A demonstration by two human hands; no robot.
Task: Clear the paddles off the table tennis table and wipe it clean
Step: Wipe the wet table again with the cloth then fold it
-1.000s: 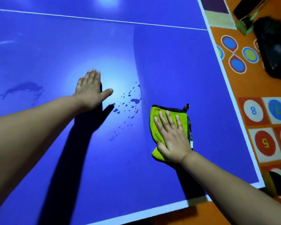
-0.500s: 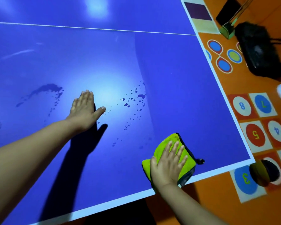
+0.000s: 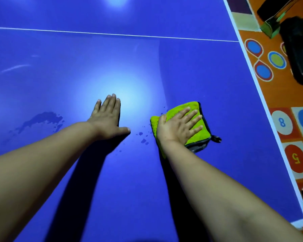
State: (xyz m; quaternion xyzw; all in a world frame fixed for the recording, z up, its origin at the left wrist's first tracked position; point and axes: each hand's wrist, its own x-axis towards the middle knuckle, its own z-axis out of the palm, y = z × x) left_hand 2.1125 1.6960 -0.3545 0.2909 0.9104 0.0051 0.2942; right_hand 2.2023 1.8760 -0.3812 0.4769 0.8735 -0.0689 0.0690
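No paddles showed on the table (image 3: pixel 199 67); wiping was mid-course. Right hand (image 3: pixel 179 126) pressed the green cloth (image 3: pixel 198 136), fingers spread; left hand (image 3: pixel 107 117) lay flat, empty. Droplets (image 3: pixel 143 140) and a smear (image 3: pixel 40 119) were left to wipe.

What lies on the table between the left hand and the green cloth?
A few dark droplets on the blue table, between the left hand and the green cloth under the right hand. Nothing else lies there. The head view shows it.

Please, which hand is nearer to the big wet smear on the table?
Left. The left hand lies flat on the table, to the right of the wet smear. The right hand is farther right, pressing on the green cloth.
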